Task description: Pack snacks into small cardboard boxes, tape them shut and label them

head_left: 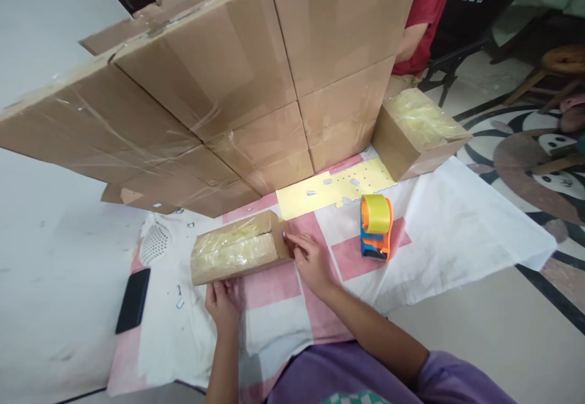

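Standing here watching someone in a purple top sit on the floor with a small cardboard box [237,247] lying flat just below the middle of the frame, its top covered in yellowish tape. Left hand [223,301] is right at the box's near long edge, fingers curled up against the side of it and steadying it more than gripping. Right hand [309,259] is at the box's right end, fingertips pinched together at the corner where the end flap sits; can't really tell if there's a bit of tape between the fingers or just cardboard. So the box sits between the two hands, a bit up and left of both wrists. It's all on a pink and white checked cloth [439,239] spread on the floor. To the right of the right hand, near but not touching, there's an orange and blue tape dispenser [376,227] with a yellow roll on it. Above that, a pale yellow sheet [336,187] with small holes. A second taped box [418,130] sits further up right, and a big wall of cardboard sheets [219,81] fills the upper half. A black phone [133,299] lies at lower left, off the cloth's edge.
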Demonstrator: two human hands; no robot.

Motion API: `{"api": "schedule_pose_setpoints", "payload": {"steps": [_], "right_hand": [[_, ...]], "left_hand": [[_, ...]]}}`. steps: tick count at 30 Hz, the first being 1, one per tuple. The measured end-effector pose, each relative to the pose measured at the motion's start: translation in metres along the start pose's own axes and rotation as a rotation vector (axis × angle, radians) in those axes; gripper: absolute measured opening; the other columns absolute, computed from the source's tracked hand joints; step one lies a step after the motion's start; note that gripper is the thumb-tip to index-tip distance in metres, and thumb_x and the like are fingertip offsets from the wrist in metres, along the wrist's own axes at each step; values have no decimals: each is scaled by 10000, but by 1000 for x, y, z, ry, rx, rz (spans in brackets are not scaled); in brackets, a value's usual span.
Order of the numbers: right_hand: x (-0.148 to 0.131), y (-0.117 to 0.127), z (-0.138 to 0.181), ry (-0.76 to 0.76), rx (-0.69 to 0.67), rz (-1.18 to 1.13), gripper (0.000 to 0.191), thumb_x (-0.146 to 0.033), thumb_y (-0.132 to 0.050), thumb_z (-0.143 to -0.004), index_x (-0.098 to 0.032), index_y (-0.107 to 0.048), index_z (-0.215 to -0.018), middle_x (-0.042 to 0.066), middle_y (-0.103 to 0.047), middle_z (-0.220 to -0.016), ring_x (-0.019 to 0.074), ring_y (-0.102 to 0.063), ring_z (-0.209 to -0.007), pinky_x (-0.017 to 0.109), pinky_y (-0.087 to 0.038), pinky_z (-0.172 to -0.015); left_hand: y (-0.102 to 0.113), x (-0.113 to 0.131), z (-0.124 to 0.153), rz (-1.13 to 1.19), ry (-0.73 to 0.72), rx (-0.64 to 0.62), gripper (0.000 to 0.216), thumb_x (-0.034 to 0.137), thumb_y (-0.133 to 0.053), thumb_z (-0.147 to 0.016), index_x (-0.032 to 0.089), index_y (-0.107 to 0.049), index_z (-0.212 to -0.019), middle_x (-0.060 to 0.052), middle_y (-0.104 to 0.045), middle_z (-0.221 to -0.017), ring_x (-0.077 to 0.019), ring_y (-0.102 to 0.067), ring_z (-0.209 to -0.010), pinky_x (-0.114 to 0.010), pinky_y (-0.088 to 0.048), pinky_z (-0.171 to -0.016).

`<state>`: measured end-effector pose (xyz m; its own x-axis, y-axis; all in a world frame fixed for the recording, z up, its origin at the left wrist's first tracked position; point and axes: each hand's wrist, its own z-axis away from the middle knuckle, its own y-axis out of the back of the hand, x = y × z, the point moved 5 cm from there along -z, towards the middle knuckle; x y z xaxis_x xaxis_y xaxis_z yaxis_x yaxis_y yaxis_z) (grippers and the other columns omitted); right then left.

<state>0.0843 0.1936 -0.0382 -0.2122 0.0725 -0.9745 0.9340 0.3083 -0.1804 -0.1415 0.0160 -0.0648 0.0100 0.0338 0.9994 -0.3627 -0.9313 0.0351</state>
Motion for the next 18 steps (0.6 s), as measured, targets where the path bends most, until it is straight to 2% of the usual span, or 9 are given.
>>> {"api": "schedule_pose_setpoints", "payload": {"steps": [5, 11, 14, 16, 18], "right_hand": [[4, 1, 0, -70, 45, -101, 509, -101, -473, -870, -272, -669, -1307, 39, -711, -1283, 217, -672, -1185, 400, -569, -1015], [5, -7, 3, -50, -90, -73, 592, -73, -484, -858, -306, -597, -1391, 40, -689, -1313, 216, -661, -1212, 417, -566, -1035], [4, -5, 6, -45, -71, -40, 617, -70, -460, -876, -300, -543, -1443, 41, -655, -1369, 216, -630, -1261, 421, -540, -1073], [5, -3, 6, -59, -29, -20, 618, -78, -457, -888, -298, -522, -1461, 44, -655, -1370, 219, -645, -1237, 425, -546, -1065], [6, -4, 5, -56, -43, -8, 635, -72, -461, -881, -306, -511, -1470, 41, -652, -1372, 219, -647, -1231, 430, -548, -1061]], "left_hand": [[0, 2, -1, 1, 6, 1, 484, 642, -740, -752, 201, -545, -783, 67, -491, -653, -64, -441, -576, -181, -371, -531], [0, 1, -2, 18, 15, 10, 492, 636, -736, -746, 200, -516, -807, 68, -479, -672, -69, -436, -578, -199, -367, -527], [-1, 2, -2, 21, 8, 17, 454, 593, -730, -770, 196, -514, -809, 63, -481, -681, -74, -431, -582, -208, -353, -515], [-2, 2, -2, 22, 0, 22, 450, 590, -725, -775, 195, -511, -800, 61, -482, -678, -76, -430, -578, -212, -350, -512], [-2, 3, -1, 25, -5, 24, 454, 598, -717, -782, 193, -512, -797, 63, -479, -668, -74, -427, -569, -212, -348, -512]]}}
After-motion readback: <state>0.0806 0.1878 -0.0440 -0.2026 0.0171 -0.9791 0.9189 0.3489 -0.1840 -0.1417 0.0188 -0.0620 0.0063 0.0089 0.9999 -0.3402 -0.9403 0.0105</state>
